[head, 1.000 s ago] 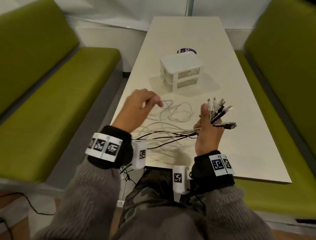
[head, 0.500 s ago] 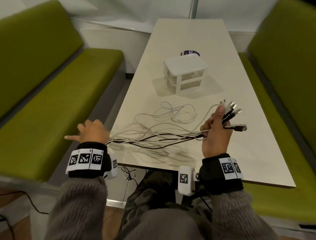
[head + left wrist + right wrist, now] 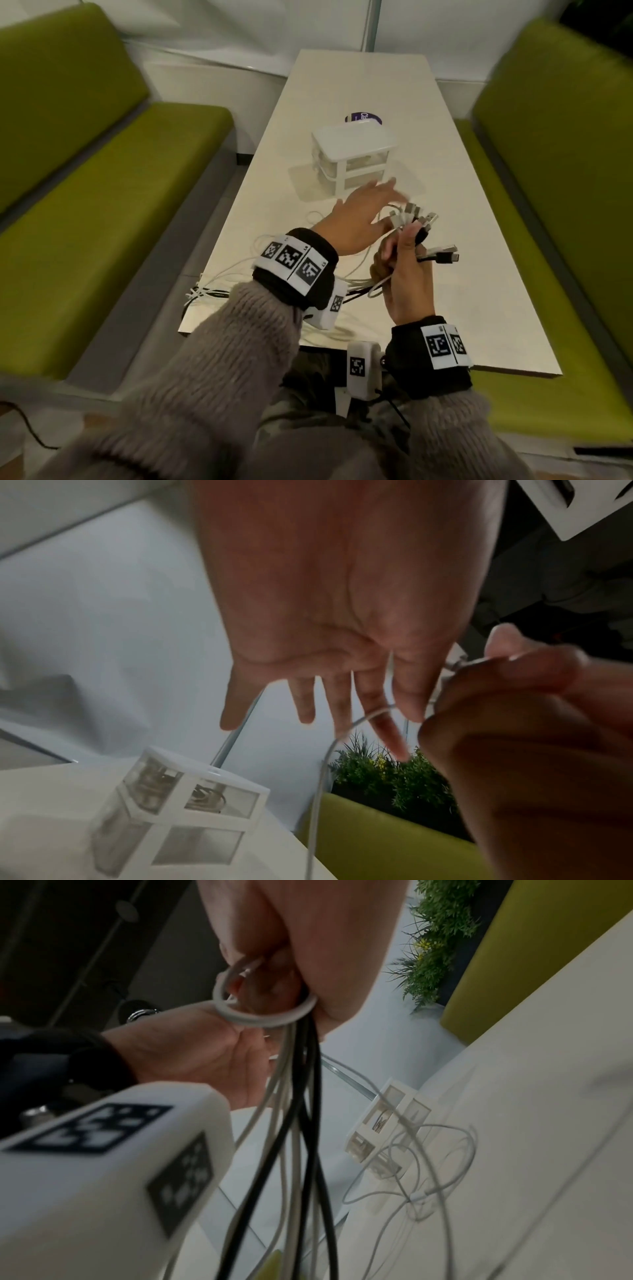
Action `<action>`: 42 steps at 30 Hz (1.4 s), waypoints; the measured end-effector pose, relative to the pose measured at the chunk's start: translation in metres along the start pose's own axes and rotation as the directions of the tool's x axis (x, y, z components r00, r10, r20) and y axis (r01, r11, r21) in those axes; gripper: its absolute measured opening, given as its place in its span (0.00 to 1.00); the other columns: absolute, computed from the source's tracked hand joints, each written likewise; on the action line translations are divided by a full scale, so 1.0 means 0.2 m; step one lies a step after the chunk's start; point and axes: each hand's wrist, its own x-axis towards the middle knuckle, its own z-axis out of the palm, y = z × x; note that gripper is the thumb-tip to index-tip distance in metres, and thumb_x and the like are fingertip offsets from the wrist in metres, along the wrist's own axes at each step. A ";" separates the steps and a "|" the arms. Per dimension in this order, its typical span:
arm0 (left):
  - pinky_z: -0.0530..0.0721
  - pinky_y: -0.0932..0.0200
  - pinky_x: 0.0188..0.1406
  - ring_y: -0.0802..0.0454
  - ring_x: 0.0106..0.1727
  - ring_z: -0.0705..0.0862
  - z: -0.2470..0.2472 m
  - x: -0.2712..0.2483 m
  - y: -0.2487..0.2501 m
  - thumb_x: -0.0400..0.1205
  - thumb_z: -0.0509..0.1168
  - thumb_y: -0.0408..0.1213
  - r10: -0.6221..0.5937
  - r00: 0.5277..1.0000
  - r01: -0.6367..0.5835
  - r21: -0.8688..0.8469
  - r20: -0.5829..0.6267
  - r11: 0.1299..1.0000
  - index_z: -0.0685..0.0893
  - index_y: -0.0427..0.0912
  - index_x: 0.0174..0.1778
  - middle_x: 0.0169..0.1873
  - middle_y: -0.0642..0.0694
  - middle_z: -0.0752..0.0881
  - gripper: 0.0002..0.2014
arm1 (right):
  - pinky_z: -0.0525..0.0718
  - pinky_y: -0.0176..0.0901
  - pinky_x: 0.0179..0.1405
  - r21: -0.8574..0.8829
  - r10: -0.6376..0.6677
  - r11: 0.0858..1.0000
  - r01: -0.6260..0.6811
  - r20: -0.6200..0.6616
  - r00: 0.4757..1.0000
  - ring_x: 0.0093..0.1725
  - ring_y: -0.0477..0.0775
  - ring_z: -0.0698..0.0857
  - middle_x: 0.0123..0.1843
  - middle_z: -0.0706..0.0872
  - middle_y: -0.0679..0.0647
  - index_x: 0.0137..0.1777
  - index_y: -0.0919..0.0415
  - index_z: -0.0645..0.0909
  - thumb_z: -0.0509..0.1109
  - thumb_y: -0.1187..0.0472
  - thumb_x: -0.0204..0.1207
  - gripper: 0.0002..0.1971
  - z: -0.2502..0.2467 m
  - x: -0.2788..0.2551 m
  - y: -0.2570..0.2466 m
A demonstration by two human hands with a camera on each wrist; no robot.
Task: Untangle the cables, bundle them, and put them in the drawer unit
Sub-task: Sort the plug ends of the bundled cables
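Cables (image 3: 363,284) are gathering in the right hand (image 3: 407,274), which is fisting round the white and black strands just below their plugs (image 3: 416,219); the long tails are trailing across the table (image 3: 445,171) and slipping off its near-left edge. The left hand (image 3: 359,219) is hovering flat, fingers spread, gripping nothing, one thin white strand draping over a finger. The drawer unit (image 3: 352,154) is sitting beyond, drawers closed. Risk, as I judge it: overhanging tails snagging at the edge and dragging loops tight; strands sliding from the fist.
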 end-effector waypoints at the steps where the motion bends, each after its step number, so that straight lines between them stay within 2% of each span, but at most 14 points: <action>1: 0.67 0.36 0.71 0.48 0.73 0.70 -0.01 0.01 0.02 0.84 0.57 0.47 -0.001 1.000 0.001 0.006 0.014 1.000 0.77 0.48 0.64 0.68 0.48 0.77 0.15 | 0.60 0.36 0.21 -0.008 0.004 1.000 -0.004 0.001 1.000 0.21 0.46 0.61 0.22 0.64 0.48 0.24 0.55 0.70 0.58 0.33 0.70 0.26 0.00 0.00 0.00; 4: 0.74 0.66 0.47 0.56 0.45 0.78 -0.08 -0.03 0.05 0.85 0.56 0.37 -0.026 1.000 0.025 -0.102 -0.011 0.994 0.78 0.44 0.46 0.39 0.54 0.80 0.07 | 0.63 0.35 0.20 0.034 0.031 0.999 -0.030 -0.020 0.999 0.21 0.44 0.63 0.23 0.70 0.44 0.34 0.58 0.71 0.59 0.36 0.72 0.23 -0.01 0.01 0.01; 6: 0.69 0.72 0.37 0.62 0.36 0.74 -0.12 -0.07 0.07 0.85 0.55 0.35 -0.035 0.995 0.019 -0.174 -0.090 0.985 0.77 0.43 0.40 0.33 0.56 0.77 0.09 | 0.64 0.34 0.21 0.031 0.027 0.999 -0.026 -0.019 0.999 0.22 0.43 0.63 0.24 0.69 0.44 0.36 0.58 0.70 0.60 0.37 0.76 0.22 -0.01 0.01 0.02; 9: 0.68 0.69 0.35 0.60 0.33 0.72 -0.15 -0.09 0.09 0.85 0.54 0.35 0.004 0.980 -0.038 -0.167 -0.198 0.985 0.77 0.38 0.39 0.31 0.52 0.76 0.11 | 0.66 0.35 0.22 -0.100 -0.031 0.994 0.036 0.050 0.998 0.23 0.45 0.64 0.24 0.66 0.45 0.34 0.56 0.69 0.60 0.44 0.81 0.19 -0.01 0.01 0.03; 14: 0.70 0.69 0.39 0.53 0.38 0.76 -0.19 -0.11 0.13 0.85 0.55 0.36 0.109 0.931 -0.168 -0.145 -0.349 0.975 0.81 0.39 0.41 0.39 0.43 0.83 0.11 | 0.66 0.39 0.23 -0.355 -0.051 0.932 0.074 0.075 0.996 0.22 0.47 0.66 0.23 0.69 0.48 0.33 0.56 0.70 0.61 0.54 0.85 0.17 0.00 0.03 0.04; 17: 0.70 0.71 0.40 0.57 0.39 0.76 -0.22 -0.15 0.14 0.85 0.56 0.37 0.137 0.913 -0.198 -0.123 -0.384 0.973 0.82 0.41 0.40 0.39 0.46 0.82 0.12 | 0.67 0.42 0.24 -0.367 -0.082 0.925 0.096 0.052 0.995 0.22 0.48 0.67 0.23 0.69 0.50 0.33 0.54 0.71 0.65 0.49 0.82 0.17 -0.02 0.05 0.06; 19: 0.69 0.72 0.40 0.60 0.38 0.76 -0.23 -0.16 0.13 0.85 0.56 0.38 0.097 0.910 -0.182 -0.178 -0.403 0.967 0.83 0.41 0.42 0.39 0.49 0.83 0.12 | 0.69 0.39 0.23 -0.384 -0.101 0.915 0.122 0.072 0.992 0.21 0.48 0.68 0.20 0.71 0.47 0.31 0.52 0.72 0.67 0.40 0.72 0.18 -0.02 0.05 0.07; 23: 0.68 0.72 0.37 0.63 0.34 0.73 -0.26 -0.20 0.16 0.84 0.57 0.36 0.093 0.892 -0.207 -0.218 -0.442 0.954 0.82 0.42 0.40 0.35 0.56 0.81 0.11 | 0.69 0.38 0.22 -0.364 -0.107 0.922 0.135 0.095 0.990 0.21 0.49 0.69 0.21 0.71 0.52 0.32 0.56 0.69 0.60 0.34 0.64 0.23 -0.02 0.05 0.09; 27: 0.68 0.72 0.37 0.63 0.34 0.73 -0.27 -0.27 0.16 0.83 0.59 0.34 0.116 0.883 -0.237 -0.217 -0.455 0.947 0.84 0.42 0.40 0.36 0.53 0.81 0.10 | 0.66 0.36 0.19 -0.244 -0.095 0.963 0.112 0.079 0.992 0.20 0.47 0.68 0.22 0.70 0.46 0.32 0.57 0.66 0.56 0.33 0.66 0.25 -0.04 0.07 0.09; 30: 0.68 0.74 0.38 0.64 0.36 0.75 -0.25 -0.26 0.15 0.84 0.59 0.36 0.086 0.905 -0.187 -0.207 -0.416 0.960 0.86 0.45 0.43 0.39 0.52 0.84 0.11 | 0.72 0.33 0.29 -0.413 -0.148 0.886 0.209 0.175 0.973 0.27 0.41 0.75 0.31 0.75 0.48 0.43 0.60 0.73 0.61 0.31 0.69 0.28 -0.03 0.08 0.12; 33: 0.68 0.76 0.40 0.64 0.39 0.76 -0.24 -0.21 0.18 0.84 0.59 0.37 0.096 0.953 -0.141 -0.140 -0.288 0.980 0.88 0.46 0.45 0.40 0.57 0.82 0.11 | 0.72 0.32 0.37 -0.544 -0.087 0.808 0.227 0.270 0.959 0.34 0.32 0.79 0.38 0.78 0.39 0.52 0.57 0.71 0.64 0.46 0.69 0.18 0.00 0.05 0.15; 37: 0.67 0.73 0.39 0.62 0.38 0.74 -0.27 -0.26 0.22 0.78 0.61 0.42 0.181 0.952 -0.222 -0.148 -0.247 0.964 0.87 0.49 0.36 0.34 0.52 0.80 0.10 | 0.74 0.39 0.38 -0.482 -0.093 0.858 0.178 0.197 0.976 0.34 0.39 0.76 0.39 0.76 0.42 0.48 0.48 0.71 0.63 0.39 0.62 0.19 -0.02 0.07 0.14; 39: 0.68 0.70 0.38 0.62 0.36 0.72 -0.30 -0.31 0.16 0.73 0.60 0.43 0.115 0.941 -0.181 -0.189 -0.318 0.965 0.83 0.50 0.28 0.30 0.53 0.77 0.10 | 0.72 0.43 0.32 -0.332 -0.030 0.941 0.060 0.095 0.995 0.28 0.44 0.72 0.32 0.74 0.43 0.45 0.51 0.70 0.67 0.41 0.61 0.19 -0.06 0.08 0.13; 42: 0.71 0.54 0.43 0.51 0.37 0.74 -0.34 -0.40 -0.02 0.69 0.59 0.43 -0.036 0.903 -0.040 -0.168 -0.427 0.985 0.77 0.48 0.22 0.28 0.41 0.77 0.10 | 0.68 0.32 0.22 -0.007 0.073 0.997 -0.073 0.078 0.994 0.22 0.39 0.66 0.25 0.71 0.40 0.43 0.55 0.68 0.78 0.47 0.65 0.21 -0.12 0.08 0.11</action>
